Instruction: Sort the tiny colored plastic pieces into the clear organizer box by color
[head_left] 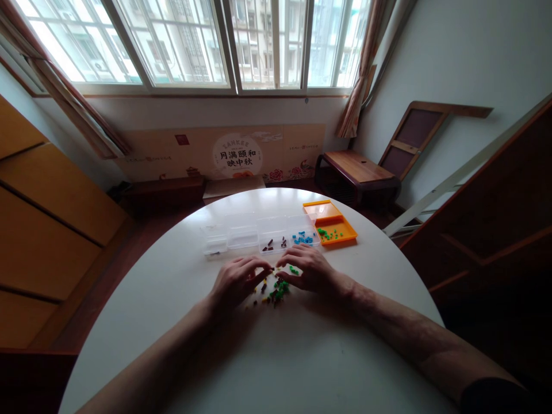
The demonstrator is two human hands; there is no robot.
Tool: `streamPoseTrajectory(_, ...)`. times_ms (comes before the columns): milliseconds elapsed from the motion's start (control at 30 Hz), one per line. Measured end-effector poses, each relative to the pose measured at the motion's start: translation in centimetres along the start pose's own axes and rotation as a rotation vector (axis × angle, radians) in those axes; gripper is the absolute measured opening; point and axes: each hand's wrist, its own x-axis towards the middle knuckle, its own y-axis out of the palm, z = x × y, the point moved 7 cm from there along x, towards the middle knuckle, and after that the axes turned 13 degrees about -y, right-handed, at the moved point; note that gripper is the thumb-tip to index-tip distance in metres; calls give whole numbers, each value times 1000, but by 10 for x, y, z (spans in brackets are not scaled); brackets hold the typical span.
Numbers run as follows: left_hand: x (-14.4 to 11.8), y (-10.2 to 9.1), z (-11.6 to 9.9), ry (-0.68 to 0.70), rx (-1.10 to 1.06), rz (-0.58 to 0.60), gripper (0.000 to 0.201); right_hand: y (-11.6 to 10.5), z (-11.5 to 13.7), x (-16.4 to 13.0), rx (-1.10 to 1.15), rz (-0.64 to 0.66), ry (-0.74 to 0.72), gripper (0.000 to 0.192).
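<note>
Both of my hands rest on a round white table (181, 299) over a small heap of tiny coloured pieces (276, 289), green, yellow and dark. My left hand (236, 280) lies palm down at the heap's left side, its fingertips touching the pieces. On the heap's right, my right hand (309, 268) has its fingers curled over the pieces. Whether either hand pinches a piece is too small to tell. Just beyond the hands stands a clear compartment box (241, 237) with dark pieces and blue pieces (302, 237) in separate cells.
An orange tray (345, 234) with a few green pieces sits to the right of the clear box. Behind the table are a low wooden bench (357, 169), a printed cardboard panel under the window, and wooden furniture on both sides.
</note>
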Motion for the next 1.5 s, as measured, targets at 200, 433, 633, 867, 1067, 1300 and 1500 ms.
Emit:
streamPoseTrajectory(200,-3,9,5,-42,-45,44,13,2,-1,0,-2,-3,7,10)
streamPoseTrajectory(433,-4,1,20,-183,-30,-2,10,-5,-16,-6,-10,-101,203,6)
streamPoseTrajectory(633,-4,-12,35,-176,-96,87,12,-15,-38,-17,-150,-161,412,10)
streamPoseTrajectory(867,-7,-17,41,-159,-133,298,11,-14,-35,-16,-151,-131,370,9)
streamPoseTrajectory(1067,-8,-32,51,-192,-2,308,15,-12,-31,-15,-111,-127,348,4)
streamPoseTrajectory(1300,-12,-30,64,-201,93,280,17,-12,-29,-14,-78,-115,343,5)
streamPoseTrajectory(1500,-14,-21,72,-191,75,267,19,-13,-27,-12,-72,-115,331,6)
